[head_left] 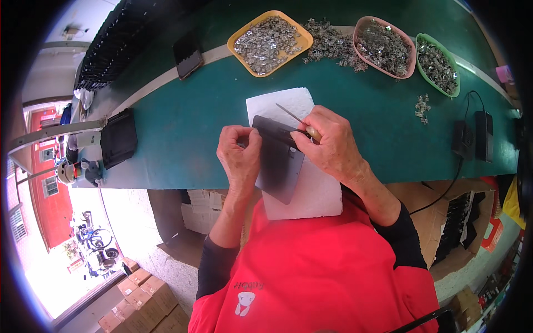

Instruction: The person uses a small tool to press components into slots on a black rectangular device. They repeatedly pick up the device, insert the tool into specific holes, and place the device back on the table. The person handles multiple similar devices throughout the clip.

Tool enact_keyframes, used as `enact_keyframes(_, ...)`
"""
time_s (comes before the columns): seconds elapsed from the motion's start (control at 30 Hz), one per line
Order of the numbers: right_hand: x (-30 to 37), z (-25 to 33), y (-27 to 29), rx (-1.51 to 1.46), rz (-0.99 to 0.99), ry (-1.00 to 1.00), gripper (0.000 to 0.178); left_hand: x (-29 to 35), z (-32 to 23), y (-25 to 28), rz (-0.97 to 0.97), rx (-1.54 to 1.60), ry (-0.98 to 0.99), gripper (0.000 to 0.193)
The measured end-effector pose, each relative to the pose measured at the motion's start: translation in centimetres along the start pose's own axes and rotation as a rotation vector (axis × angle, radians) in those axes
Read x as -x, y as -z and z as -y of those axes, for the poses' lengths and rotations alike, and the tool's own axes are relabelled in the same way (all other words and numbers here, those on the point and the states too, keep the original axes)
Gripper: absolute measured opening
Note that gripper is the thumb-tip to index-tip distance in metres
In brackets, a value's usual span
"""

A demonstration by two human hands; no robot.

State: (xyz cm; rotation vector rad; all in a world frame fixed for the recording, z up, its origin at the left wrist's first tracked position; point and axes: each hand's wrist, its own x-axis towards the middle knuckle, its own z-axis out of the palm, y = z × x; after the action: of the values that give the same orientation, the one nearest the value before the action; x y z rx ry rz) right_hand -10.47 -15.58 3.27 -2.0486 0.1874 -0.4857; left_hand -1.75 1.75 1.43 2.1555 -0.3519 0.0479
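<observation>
A dark, flat plastic panel (282,172) with a raised black strip along its far side lies tilted over a white foam block (325,194). My left hand (240,155) is closed at the panel's left edge, thumb and forefinger pinched near its far corner. Whether a small part sits in that pinch is hidden. Held in my right hand (336,141) is a thin pointed tool like an awl (290,112), its light handle mostly covered by the fingers and its tip pointing far left. My right thumb and fingertips rest close to the panel's black strip.
Along the green table (189,133) stand a yellow tray (230,47), a pink tray (413,61) and a green tray (456,83) of small metal clips. Loose clips (333,47) lie between. A phone (187,55), a black case (119,139) and a power adapter (462,137) flank the workspace.
</observation>
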Motion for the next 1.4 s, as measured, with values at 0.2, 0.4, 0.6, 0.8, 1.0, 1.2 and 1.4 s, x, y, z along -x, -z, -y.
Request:
enact_keyframes(0.2,0.1,-0.4,-0.1,-0.02,-0.003,-0.002,0.015,-0.2,-0.3,0.0,-0.006,-0.063,-0.083,0.007)
enact_keyframes(0.4,0.3,-0.9,-0.1,-0.018,0.012,-0.011,0.017,0.0,-0.6,-0.7,-0.053,-0.044,-0.097,0.007)
enact_keyframes(0.6,0.3,-0.3,0.7,0.134,0.024,0.06,0.012,-0.3,-1.0,-0.5,-0.033,0.005,-0.053,0.009)
enact_keyframes(0.8,0.7,3.5,1.5,0.482,0.227,0.16,0.019,-0.1,-0.8,-0.9,-0.061,-0.042,-0.114,0.009)
enact_keyframes(1.0,-0.4,3.3,0.5,0.621,0.283,0.217,0.004,-0.1,-0.7,-0.8,-0.061,-0.041,-0.154,0.009)
enact_keyframes(1.2,-0.8,4.7,0.3,0.695,0.326,0.227,0.004,0.0,-0.9,-0.6,-0.045,-0.052,-0.132,0.008)
enact_keyframes(1.4,-1.5,3.9,-1.2,0.713,0.298,0.268,0.004,0.1,-0.5,-0.8,-0.075,-0.092,-0.182,0.008)
